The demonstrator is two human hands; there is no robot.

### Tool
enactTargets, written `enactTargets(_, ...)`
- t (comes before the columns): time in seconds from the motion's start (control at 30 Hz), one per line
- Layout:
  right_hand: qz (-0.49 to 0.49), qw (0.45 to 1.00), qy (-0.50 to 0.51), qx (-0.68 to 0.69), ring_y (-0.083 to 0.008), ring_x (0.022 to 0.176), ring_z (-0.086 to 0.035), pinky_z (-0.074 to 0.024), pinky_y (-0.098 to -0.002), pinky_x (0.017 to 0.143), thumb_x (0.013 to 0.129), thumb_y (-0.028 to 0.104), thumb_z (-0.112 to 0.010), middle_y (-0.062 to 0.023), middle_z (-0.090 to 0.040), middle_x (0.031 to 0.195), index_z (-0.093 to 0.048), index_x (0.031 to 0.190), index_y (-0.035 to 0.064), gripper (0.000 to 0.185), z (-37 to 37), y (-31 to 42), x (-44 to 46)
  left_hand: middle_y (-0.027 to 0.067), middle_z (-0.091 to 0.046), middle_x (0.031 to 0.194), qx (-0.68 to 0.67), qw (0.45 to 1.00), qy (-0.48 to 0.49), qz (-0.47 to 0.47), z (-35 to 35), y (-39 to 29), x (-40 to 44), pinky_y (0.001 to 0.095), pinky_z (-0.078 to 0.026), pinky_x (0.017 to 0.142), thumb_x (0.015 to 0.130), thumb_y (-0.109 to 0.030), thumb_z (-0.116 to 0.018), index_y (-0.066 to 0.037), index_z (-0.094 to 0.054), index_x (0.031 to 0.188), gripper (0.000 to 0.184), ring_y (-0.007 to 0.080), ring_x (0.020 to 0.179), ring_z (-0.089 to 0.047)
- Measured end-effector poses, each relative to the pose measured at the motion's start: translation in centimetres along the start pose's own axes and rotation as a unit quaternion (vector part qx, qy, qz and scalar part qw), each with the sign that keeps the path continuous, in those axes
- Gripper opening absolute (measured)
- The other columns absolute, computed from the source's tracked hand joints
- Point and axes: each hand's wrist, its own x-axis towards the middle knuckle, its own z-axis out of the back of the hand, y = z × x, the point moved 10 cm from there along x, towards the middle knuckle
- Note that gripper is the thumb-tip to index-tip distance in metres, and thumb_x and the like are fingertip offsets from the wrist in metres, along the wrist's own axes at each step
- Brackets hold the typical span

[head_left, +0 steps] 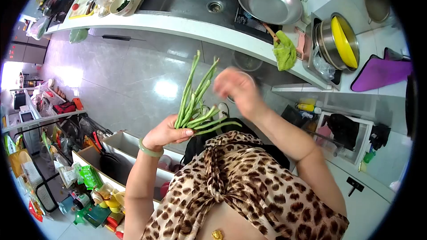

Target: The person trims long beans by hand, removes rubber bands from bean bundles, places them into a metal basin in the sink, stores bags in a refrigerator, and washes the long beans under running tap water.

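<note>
In the head view, my left hand [167,132], with a pale green bangle [150,148] at the wrist, is wrapped round a bunch of long green beans [191,102]. Most of the beans point up and away from me, while a few fan out to the right. My right hand [238,90] is raised just right of the bunch, apart from it. Motion smears its fingers, so I cannot make out whether they hold anything.
Ahead runs a counter with a sink [191,4], a metal pan [270,1], a green cloth [284,51] and bowls [121,3]. Stacked pots [322,40] stand at the right. Open drawers [122,144] jut out at the left, beside crowded shelves [44,118].
</note>
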Motion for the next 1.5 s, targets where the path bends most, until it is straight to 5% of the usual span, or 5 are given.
enactTargets(0.23,-0.014,0.781,-0.069,-0.62,-0.0255,0.088,-0.061,-0.0481,-0.0344,0.078,0.093,0.023,-0.053,-0.0078,-0.064,0.099,-0.062,0.108,0.0054,0.024,12.7,-3.5,-2.3,-0.0044,-0.048,0.063,0.195,0.976,-0.076,0.061,1.7,0.4,-0.8,0.0209,-0.034,0.048,0.086,-0.022,-0.069,-0.002,-0.059,0.096,0.025,0.0036,0.055,-0.041)
enactTargets(0.77,0.181,0.718,0.343,-0.578,-0.0261,0.068,-0.058,-0.0469,-0.0386,0.06,0.082,0.021,-0.064,-0.0074,-0.051,0.071,-0.062,0.094,0.0066,0.019,-6.9,3.9,-2.3,0.0142,-0.065,0.081,0.447,0.893,-0.034,0.034,-0.2,-1.2,0.0,0.0348,-0.047,0.07,0.084,-0.021,-0.069,-0.001,-0.06,0.103,0.03,0.0212,0.068,-0.053)
enactTargets(1.07,0.079,0.973,-0.204,-0.076,-0.0034,0.059,-0.042,-0.0345,-0.0172,0.054,0.093,0.018,-0.056,0.005,-0.051,0.069,-0.062,0.093,0.0044,0.015,6.7,4.1,-0.6,-0.0059,-0.047,0.065,0.294,0.947,-0.123,0.048,0.7,-0.4,0.6,0.0229,-0.036,0.052,0.086,-0.021,-0.068,0.0,-0.06,0.1,0.027,0.0047,0.06,-0.039)
enactTargets(1.3,0.006,0.696,-0.07,-0.715,-0.0208,0.089,-0.062,-0.0503,-0.0306,0.075,0.09,0.016,-0.057,-0.008,-0.063,0.104,-0.058,0.116,0.0046,0.028,14.2,-0.2,-3.7,-0.0026,-0.05,0.063,0.325,0.937,-0.112,0.065,1.2,0.0,1.0,0.025,-0.038,0.05,0.085,-0.021,-0.07,-0.003,-0.062,0.101,0.026,0.0063,0.056,-0.042)
enactTargets(1.5,0.236,0.796,0.136,-0.541,-0.0273,0.095,-0.059,-0.0489,-0.0358,0.079,0.081,0.015,-0.065,-0.0085,-0.061,0.104,-0.061,0.108,0.0052,0.028,-0.2,8.2,-2.8,0.0001,-0.053,0.065,0.373,0.922,-0.077,0.071,0.2,-0.7,1.5,0.0255,-0.04,0.052,0.085,-0.022,-0.07,-0.002,-0.062,0.105,0.029,0.0071,0.057,-0.042)
